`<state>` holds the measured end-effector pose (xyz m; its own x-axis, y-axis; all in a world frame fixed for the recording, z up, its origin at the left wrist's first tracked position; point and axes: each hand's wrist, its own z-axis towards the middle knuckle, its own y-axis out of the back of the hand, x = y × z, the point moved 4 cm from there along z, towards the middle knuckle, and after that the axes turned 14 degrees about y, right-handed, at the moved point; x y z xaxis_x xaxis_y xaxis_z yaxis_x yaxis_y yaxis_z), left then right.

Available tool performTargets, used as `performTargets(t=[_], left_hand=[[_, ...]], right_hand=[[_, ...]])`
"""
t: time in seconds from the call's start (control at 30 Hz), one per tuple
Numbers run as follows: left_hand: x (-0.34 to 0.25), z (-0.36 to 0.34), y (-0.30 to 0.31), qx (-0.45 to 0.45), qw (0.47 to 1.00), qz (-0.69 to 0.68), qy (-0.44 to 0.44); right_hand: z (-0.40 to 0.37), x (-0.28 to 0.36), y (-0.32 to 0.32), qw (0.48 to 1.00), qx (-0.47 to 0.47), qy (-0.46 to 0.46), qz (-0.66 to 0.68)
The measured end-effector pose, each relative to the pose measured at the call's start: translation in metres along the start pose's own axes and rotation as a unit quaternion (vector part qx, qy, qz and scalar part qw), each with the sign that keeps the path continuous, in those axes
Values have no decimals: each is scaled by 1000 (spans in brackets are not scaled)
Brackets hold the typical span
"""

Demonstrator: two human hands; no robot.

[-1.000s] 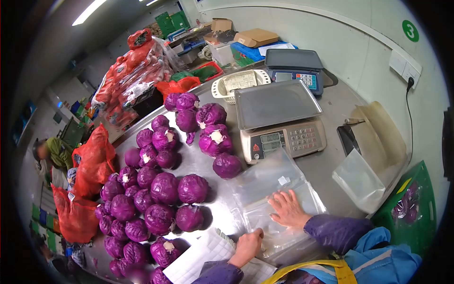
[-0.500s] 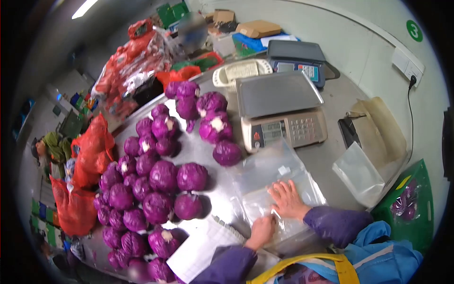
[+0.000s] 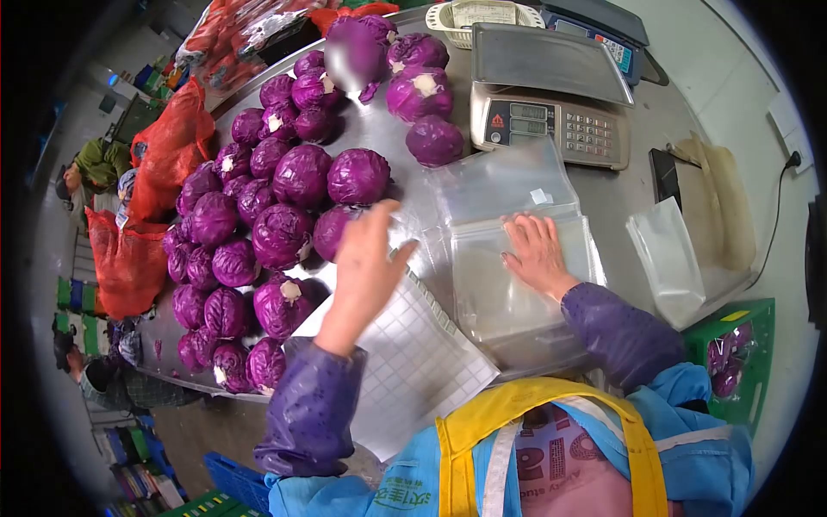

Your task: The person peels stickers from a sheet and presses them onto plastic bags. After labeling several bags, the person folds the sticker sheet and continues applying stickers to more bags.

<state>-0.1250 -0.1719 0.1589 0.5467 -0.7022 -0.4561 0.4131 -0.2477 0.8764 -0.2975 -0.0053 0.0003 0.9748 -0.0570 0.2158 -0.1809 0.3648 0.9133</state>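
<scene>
My left hand (image 3: 366, 267) is raised over the near edge of the purple cabbages (image 3: 282, 235), beside one cabbage (image 3: 332, 231) that it partly covers. Its thumb stands apart from the fingers, and nothing shows between them. My right hand (image 3: 537, 256) lies flat with spread fingers on a stack of clear plastic bags (image 3: 491, 284). A small white label (image 3: 540, 196) is on the bags above that hand. White grid-marked sheets (image 3: 413, 345) lie below and between my two hands.
A scale (image 3: 551, 129) stands behind the bags, with a second scale (image 3: 603, 39) and a white basket (image 3: 487, 15) farther back. Folded clear bags (image 3: 668, 258) lie at the right, above a green crate (image 3: 748, 379). Red mesh sacks (image 3: 129, 263) and people (image 3: 103, 168) are beyond the table's left edge.
My left hand has left the bags and moved up and left to the cabbages. My right hand remains on the bags, now flat. The view has tilted downward.
</scene>
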Motion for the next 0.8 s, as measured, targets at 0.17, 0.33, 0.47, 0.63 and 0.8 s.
performTargets(t=[0.17, 0.33, 0.47, 0.63, 0.8], left_hand=[[58, 7, -30, 103, 986, -1, 128], [59, 2, -26, 233, 927, -215, 202], [49, 1, -4, 138, 952, -225, 157], [51, -3, 6, 65, 960, -217, 165], [51, -12, -1, -28, 966, -202, 156]], right_hand=[[8, 12, 21, 993, -71, -7, 95], [14, 52, 14, 872, -37, -108, 477], [23, 94, 21, 833, -39, -81, 545], [17, 104, 14, 803, 49, -138, 578], [10, 96, 18, 812, 12, -130, 569]])
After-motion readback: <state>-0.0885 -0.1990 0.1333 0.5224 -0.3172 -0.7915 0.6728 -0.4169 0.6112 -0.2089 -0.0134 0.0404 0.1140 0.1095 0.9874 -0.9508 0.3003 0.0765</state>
